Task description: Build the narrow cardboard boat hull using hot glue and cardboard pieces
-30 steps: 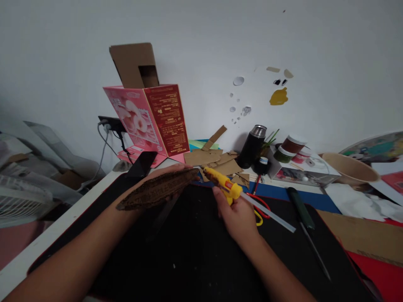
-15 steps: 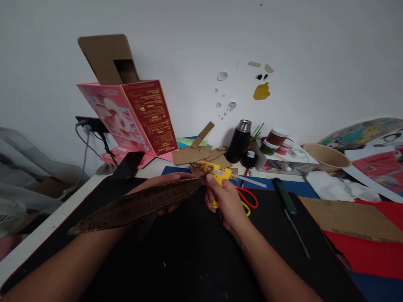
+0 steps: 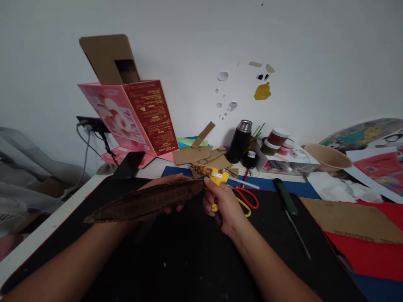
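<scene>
My right hand (image 3: 223, 202) is wrapped round the handle of a yellow glue gun (image 3: 217, 177). Its stained nozzle points left, and a clear glue stick (image 3: 244, 183) juts out of its back. In my left hand (image 3: 171, 180) is a long, dark brown cardboard piece (image 3: 141, 203) with a pointed end, held tilted above the black mat (image 3: 189, 260). The piece hides most of that hand's palm; some fingers show above and below it. Its right end lies by the glue gun and my right thumb; whether they touch I cannot tell. Behind my right hand lie scissors (image 3: 247, 198) with red and yellow handles.
Cardboard scraps (image 3: 192, 155) lie behind my hands. A black thermos (image 3: 239, 141), an ink bottle (image 3: 250, 159) and paint jars (image 3: 277, 138) stand at the back. A green-handled knife (image 3: 285, 197) rests at right. A pink box (image 3: 126, 117) and a phone (image 3: 128, 165) are at left.
The cardboard piece's left tip has moved right and slightly up. My right hand has turned the glue gun a little, and the gun sits slightly lower and further left.
</scene>
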Demonstrator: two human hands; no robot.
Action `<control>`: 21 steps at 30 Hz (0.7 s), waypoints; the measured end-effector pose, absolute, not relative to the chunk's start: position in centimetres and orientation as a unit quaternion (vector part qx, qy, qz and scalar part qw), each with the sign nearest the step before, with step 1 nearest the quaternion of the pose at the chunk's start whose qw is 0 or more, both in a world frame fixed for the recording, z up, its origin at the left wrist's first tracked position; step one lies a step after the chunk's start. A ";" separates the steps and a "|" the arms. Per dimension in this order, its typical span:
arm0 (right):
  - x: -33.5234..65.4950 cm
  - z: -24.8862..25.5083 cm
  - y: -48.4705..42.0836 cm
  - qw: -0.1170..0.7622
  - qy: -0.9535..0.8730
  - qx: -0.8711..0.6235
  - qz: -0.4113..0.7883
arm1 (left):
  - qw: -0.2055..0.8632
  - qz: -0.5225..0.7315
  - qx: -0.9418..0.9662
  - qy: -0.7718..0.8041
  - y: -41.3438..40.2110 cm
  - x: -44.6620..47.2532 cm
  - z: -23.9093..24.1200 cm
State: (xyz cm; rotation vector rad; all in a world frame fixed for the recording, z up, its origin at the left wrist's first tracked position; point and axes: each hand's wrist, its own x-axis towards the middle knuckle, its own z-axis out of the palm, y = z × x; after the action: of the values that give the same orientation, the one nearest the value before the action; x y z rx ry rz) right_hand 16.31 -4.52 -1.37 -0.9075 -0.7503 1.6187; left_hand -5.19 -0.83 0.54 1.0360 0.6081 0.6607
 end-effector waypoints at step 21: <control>15.4 -1.9 -4.9 0.540 -0.323 -0.390 0.672 | 0.671 0.499 0.466 0.291 0.7 -4.4 1.2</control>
State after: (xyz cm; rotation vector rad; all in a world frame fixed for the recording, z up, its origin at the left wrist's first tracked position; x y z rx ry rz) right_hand 15.42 -4.90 -1.95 -0.9274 -0.7675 1.5971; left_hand -4.41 0.69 1.21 1.0491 0.6561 1.1242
